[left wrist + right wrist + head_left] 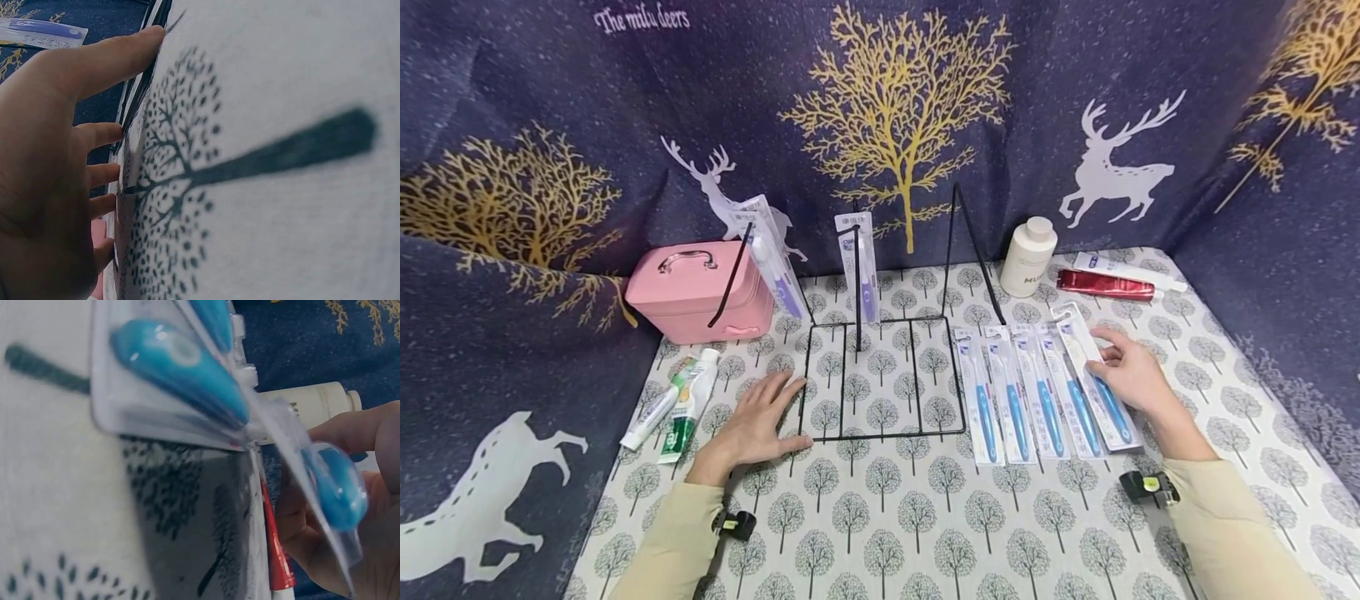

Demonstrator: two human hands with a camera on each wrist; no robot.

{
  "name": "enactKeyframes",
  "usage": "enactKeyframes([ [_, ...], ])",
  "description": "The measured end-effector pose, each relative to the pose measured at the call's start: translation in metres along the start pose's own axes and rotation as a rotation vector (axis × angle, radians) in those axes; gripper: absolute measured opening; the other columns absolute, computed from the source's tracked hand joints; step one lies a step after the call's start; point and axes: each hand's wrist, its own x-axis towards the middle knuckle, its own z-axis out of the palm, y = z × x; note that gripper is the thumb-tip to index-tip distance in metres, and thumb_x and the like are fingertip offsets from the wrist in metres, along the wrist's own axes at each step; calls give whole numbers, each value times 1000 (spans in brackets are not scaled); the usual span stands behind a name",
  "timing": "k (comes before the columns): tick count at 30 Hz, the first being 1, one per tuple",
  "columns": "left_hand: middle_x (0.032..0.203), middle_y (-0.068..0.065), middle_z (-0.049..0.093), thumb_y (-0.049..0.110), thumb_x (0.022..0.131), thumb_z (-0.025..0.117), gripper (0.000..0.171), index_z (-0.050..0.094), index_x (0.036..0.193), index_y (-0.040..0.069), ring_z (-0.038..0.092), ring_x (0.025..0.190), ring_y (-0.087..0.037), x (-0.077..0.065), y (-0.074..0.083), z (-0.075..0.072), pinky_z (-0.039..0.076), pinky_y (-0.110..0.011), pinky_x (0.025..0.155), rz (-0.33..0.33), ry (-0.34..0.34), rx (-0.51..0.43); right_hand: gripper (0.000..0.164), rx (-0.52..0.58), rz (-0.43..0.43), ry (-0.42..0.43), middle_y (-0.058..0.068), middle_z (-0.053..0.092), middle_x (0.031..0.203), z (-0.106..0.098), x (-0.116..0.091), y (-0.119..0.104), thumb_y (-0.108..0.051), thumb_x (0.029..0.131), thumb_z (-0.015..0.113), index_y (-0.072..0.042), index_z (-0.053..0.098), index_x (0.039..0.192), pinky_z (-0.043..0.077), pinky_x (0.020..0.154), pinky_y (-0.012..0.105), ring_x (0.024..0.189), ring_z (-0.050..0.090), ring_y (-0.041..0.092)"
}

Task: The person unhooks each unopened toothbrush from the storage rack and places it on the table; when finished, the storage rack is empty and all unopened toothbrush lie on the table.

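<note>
My right hand [1129, 373] pinches a packaged blue toothbrush [1112, 412], tilted up off the cloth at the right end of a row. In the right wrist view its blue handle [340, 490] shows between thumb and fingers, apart from the pack [181, 375] beside it. Several more packaged blue toothbrushes [1013, 404] lie side by side left of it. With fingers spread, my left hand [758, 427] rests at the left edge of a black wire rack [889, 436]. Purple toothbrush packs hang on the rack's left hook [775, 267] and middle hook [868, 271]; its right hook [981, 257] is bare.
A pink case [696, 292] stands behind on the left, with toothpaste tubes [688, 408] before it. At the back right are a white bottle [1028, 258], a red tube [1105, 285] and a white tube [1127, 268]. A dark curtain [917, 150] backs the table.
</note>
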Motion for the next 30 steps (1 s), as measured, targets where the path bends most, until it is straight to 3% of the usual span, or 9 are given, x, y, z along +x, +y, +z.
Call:
enactKeyframes([
  [12, 153, -10, 10, 72, 70, 55, 97, 19, 146, 22, 13, 137, -39, 1, -1, -1, 13, -62, 108, -4, -9, -16, 58, -48, 65, -15, 26, 59, 97, 0, 3, 14, -12, 81, 59, 1, 39, 134, 42, 63, 33, 81, 56, 33],
  [23, 152, -12, 12, 70, 70, 57, 97, 21, 146, 21, 16, 136, -39, 1, -1, 2, 15, -63, 107, 1, 14, -22, 58, -91, 57, -47, 27, 59, 96, 1, 5, 19, -12, 81, 59, 2, 38, 133, 42, 61, 34, 78, 57, 32],
  [30, 152, -12, 13, 70, 70, 57, 97, 22, 146, 20, 17, 136, -40, -1, -1, -1, 16, -63, 106, 11, 15, -24, 59, -116, 39, -76, 24, 62, 90, 3, 6, 20, -13, 80, 62, 4, 39, 131, 43, 56, 28, 68, 57, 22],
])
